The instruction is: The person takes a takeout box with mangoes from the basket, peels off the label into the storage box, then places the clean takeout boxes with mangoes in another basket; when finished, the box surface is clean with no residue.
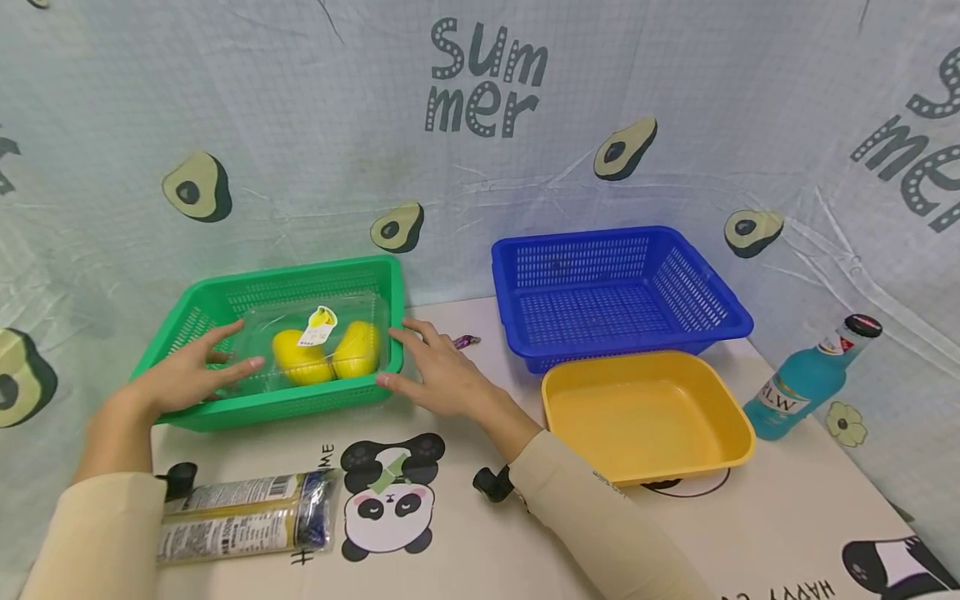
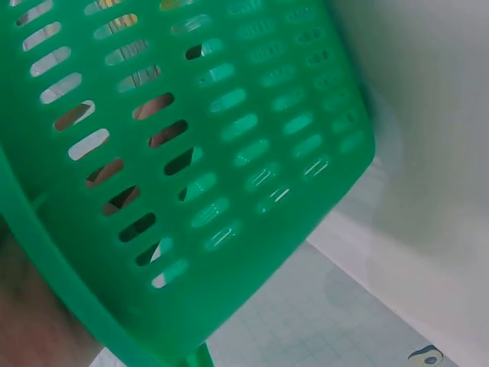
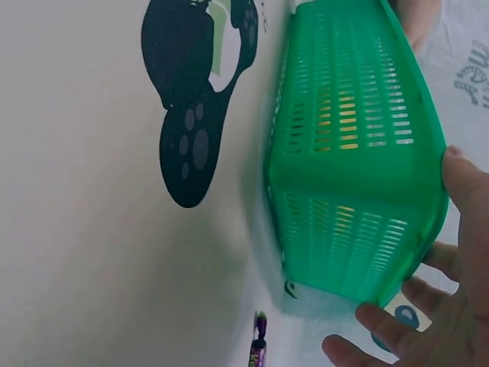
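Observation:
At the back left stands a green slotted basket (image 1: 277, 407). Inside it lies a clear plastic box (image 1: 262, 333) holding two yellow mangoes (image 1: 302, 358) and bearing a white label with a mango picture (image 1: 318, 327). My left hand (image 1: 183, 375) reaches over the basket's left front rim, thumb and fingers spread at the left end of the box; some fingers are partly hidden within the basket. My right hand (image 1: 444, 372) is at the basket's right front corner. In the right wrist view its spread fingers (image 3: 393, 329) are right at the rim.
A blue slotted basket (image 1: 600, 321) stands at back right, a yellow tray (image 1: 648, 417) before it. Farther right is a turquoise bottle (image 1: 806, 383). Two clear-wrapped packs (image 1: 240, 517) lie at front left. A small purple-wrapped item (image 1: 467, 341) lies between the baskets.

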`<state>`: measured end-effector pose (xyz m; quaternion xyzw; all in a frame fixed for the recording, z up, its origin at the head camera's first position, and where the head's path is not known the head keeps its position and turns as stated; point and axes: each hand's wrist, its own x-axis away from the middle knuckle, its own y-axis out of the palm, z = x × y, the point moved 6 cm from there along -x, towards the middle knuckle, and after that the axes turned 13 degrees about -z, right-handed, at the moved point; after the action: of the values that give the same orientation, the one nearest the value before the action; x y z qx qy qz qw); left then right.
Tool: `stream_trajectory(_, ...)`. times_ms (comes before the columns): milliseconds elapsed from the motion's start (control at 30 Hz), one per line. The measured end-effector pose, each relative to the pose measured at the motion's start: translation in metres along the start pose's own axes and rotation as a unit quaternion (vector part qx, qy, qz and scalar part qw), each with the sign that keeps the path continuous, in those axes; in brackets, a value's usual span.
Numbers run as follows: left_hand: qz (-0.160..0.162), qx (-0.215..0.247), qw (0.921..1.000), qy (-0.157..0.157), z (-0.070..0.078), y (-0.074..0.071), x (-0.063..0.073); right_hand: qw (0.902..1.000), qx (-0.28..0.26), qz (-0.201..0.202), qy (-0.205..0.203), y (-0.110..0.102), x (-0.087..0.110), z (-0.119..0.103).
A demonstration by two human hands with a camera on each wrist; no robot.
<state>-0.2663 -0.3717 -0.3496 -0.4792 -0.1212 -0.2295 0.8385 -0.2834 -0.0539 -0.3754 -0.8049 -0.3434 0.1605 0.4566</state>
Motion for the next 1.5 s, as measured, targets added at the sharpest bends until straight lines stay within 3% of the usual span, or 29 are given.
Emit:
stream_trajectory(133,0.011,0.013,0.9998,0.008,0.001,-0.003,0.001,1.0000,-0.004,0.006,0.001,0.000,0.001,0.000)
stream_trajectory(500,0.093,0.080,0.9915,0.043,0.004,-0.017,0.021,0.9996,0.022,0.010,-0.013,-0.004,0.000,-0.004)
stream_trajectory(767,0.152,0.035,0.9857,0.065,0.029,-0.029,0.033,0.9989,0.045,0.013,-0.006,-0.010,0.002,-0.007)
stream_trajectory(933,0.198,0.025,0.9748,0.100,0.051,-0.036,0.047,0.9988,0.044,0.021,-0.010,-0.012,0.004,-0.007)
stream_trajectory(1133,0.236,0.036,0.9652,0.107,0.072,-0.041,0.065,0.9983,0.048,0.030,-0.013,-0.015,0.007,-0.003)
stream_trajectory(1300,0.256,0.038,0.9587,0.118,0.085,-0.039,0.079,0.9984,0.053,0.011,-0.012,-0.018,0.014,-0.003)
stream_trajectory(1500,0.249,0.043,0.9599,0.121,0.087,-0.030,0.094,0.9978,0.055,0.009,-0.036,-0.031,0.033,-0.007)
